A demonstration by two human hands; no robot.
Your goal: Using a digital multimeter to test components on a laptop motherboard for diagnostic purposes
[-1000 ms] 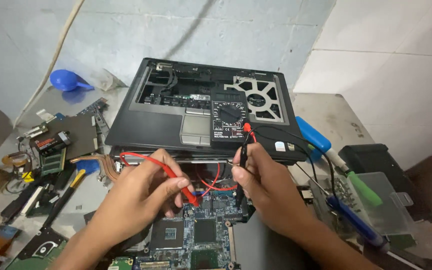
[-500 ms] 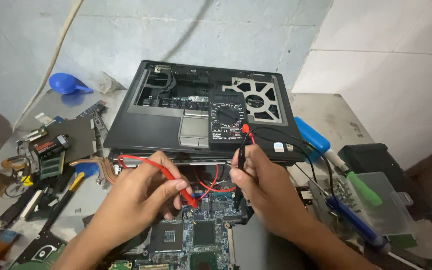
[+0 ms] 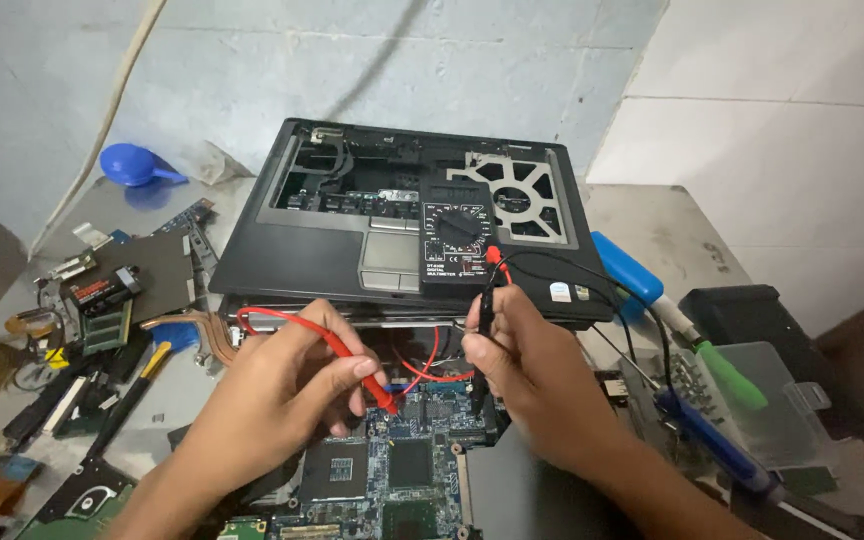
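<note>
The left hand (image 3: 282, 385) pinched the red probe (image 3: 357, 365), its tip down on the blue-green circuit board (image 3: 407, 460). The right hand (image 3: 532, 370) gripped the black probe (image 3: 485, 305) upright over the same board. A black multimeter (image 3: 460, 240) lay on the opened laptop shell (image 3: 282, 250) behind, on the cluttered worktop (image 3: 652, 225).

Two bare hands come into view from the lower edge, the left hand (image 3: 287, 395) and the right hand (image 3: 537, 375). Neither wears a glove, ring, watch or bracelet. Both forearms are uncovered as far as the picture's edge, with no sleeve or cuff showing. The fingernails are short and unpainted, and the knuckles are plainly visible.
</note>
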